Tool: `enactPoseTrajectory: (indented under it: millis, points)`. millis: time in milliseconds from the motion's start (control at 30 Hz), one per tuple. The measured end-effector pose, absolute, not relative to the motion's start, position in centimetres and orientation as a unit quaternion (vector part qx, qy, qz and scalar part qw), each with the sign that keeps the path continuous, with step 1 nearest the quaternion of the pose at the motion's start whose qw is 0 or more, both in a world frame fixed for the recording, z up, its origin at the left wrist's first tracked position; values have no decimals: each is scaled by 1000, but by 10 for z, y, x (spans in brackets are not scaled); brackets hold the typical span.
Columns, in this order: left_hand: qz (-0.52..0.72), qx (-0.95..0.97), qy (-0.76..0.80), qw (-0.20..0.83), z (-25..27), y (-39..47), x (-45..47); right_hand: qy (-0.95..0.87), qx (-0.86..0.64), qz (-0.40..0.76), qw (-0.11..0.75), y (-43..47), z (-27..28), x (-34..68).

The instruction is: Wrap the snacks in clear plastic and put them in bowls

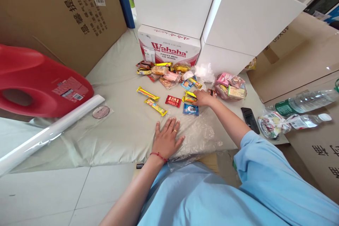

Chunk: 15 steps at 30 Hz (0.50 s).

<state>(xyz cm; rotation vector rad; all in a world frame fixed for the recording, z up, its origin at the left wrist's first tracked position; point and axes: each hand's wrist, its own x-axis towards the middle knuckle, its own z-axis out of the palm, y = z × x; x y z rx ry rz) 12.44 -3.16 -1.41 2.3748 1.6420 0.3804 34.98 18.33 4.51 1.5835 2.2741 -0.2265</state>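
Our left hand (166,140) lies palm down on the surface (119,127), fingers spread and pointing away from us, with hold of nothing; our right hand (203,98) reaches farther out, its fingers bent down onto the small yellow packets (188,97) — whether they pinch or only touch, we cannot tell, since the fingertips are partly hidden. Those packets lie at the left of the right hand, their long axis running roughly crosswise before us, and our fingers meet them at the right end. Of our two hands, the right is plainly the nearer one. From the left hand, the same packets lie ahead and to the right, well beyond the thumb. We see a blue packet (190,109) just on our side of them and a red packet (173,101) just to their left, ahead of the left fingertips but apart from them. Farther left, two long yellow packets (147,93) slant, right ends nearer us — apart from each other. Crumpled clear plastic (197,132) spreads to the right of our left hand, and a heap of wrapped snacks (160,70) lies beyond, before the Wahaha box (169,50).
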Motion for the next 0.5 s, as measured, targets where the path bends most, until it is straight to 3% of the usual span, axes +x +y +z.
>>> enactPoseTrajectory:
  millis: [400, 500]
  points:
    - [130, 804, 572, 99, -22, -33, 126, 787, 602, -61, 123, 173, 47, 369]
    - [123, 804, 573, 101, -23, -33, 126, 777, 626, -53, 35, 155, 66, 373]
